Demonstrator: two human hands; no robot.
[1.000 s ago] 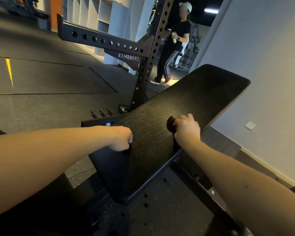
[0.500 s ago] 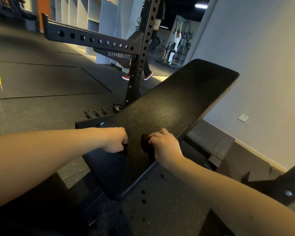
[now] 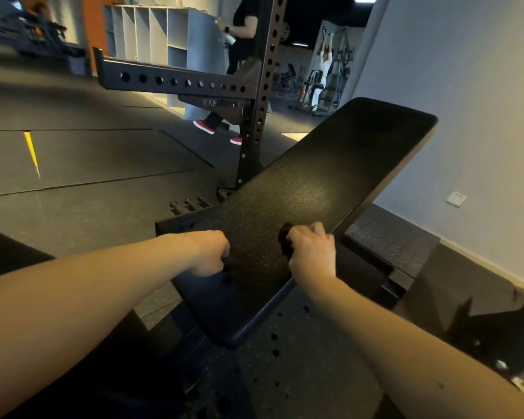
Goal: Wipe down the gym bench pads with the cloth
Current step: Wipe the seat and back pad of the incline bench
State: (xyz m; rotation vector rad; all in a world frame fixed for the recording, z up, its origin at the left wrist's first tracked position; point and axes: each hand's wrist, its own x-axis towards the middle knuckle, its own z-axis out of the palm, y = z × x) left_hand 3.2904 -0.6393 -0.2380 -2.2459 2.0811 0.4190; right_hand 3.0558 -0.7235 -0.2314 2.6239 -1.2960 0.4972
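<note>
Head view, task surface: The long black textured bench pad (image 3: 330, 170) ran up and away from the wearer, its near end lowest.
Cloth: A small dark bunched cloth (image 3: 284, 237) lay on the lower part of the pad, near its right edge and mostly hidden under the fingers that held it.
Right hand: The right hand (image 3: 310, 249) was curled around the cloth, knuckles up, pressing it against the pad.
Left hand: The left hand (image 3: 212, 252) sat at the pad's left edge with fingers curled over it and appeared to grip it. The fingertips were hidden.
Reason for hold: The left grip probably steadied the inclined pad, so that the right hand could bear down without the pad shifting. Bunching the cloth gave a firm wad to push.
Surroundings: A black perforated steel rack upright (image 3: 260, 101) stood just left of the pad, with a perforated crossbeam (image 3: 170, 81) reaching further left. Grey rubber floor tiles (image 3: 73, 152), white cubby shelves (image 3: 152, 31) and a white wall socket (image 3: 456, 198) also showed.
Bystander: A person in red shoes (image 3: 206, 127) stood beyond the rack.
Obstructions: The upper pad lay open to wiping, and the rack seemed the nearest hazard on the left.
</note>
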